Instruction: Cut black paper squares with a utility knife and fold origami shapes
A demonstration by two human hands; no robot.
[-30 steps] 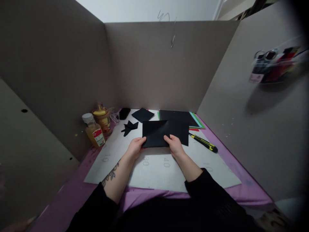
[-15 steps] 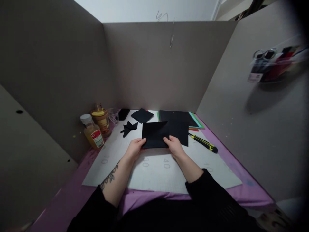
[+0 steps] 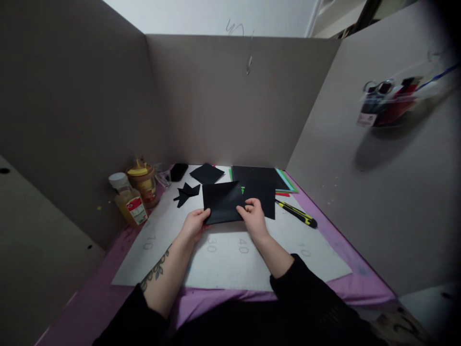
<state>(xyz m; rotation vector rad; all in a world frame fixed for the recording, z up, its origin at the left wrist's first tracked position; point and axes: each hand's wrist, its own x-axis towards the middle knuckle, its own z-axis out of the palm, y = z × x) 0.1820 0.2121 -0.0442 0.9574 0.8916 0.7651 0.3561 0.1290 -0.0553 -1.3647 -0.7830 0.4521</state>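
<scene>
A folded sheet of black paper (image 3: 221,204) is held up in front of me, above the white board (image 3: 223,264). My left hand (image 3: 194,223) pinches its lower left corner, thumb on top. At its right side my right hand (image 3: 253,218) grips the lower right edge between thumb and fingers, with the other fingers curled and raised. Behind the held sheet lies another black sheet (image 3: 267,202), partly covered. A spiky black paper shape (image 3: 186,193) rests left of the sheet, and a black paper diamond (image 3: 207,173) lies further back.
A yellow and black utility knife (image 3: 297,213) lies at the right. Coloured sheets topped by black (image 3: 257,178) sit at the back. A juice bottle (image 3: 129,199), a lidded cup (image 3: 143,185) and a phone (image 3: 179,171) stand or lie at left. Grey panels (image 3: 234,105) surround the desk.
My right hand has shifted its hold, its fingers now lifted and curled over the right side of the paper. A bit of green shows behind the sheet. The view has turned slightly right.
</scene>
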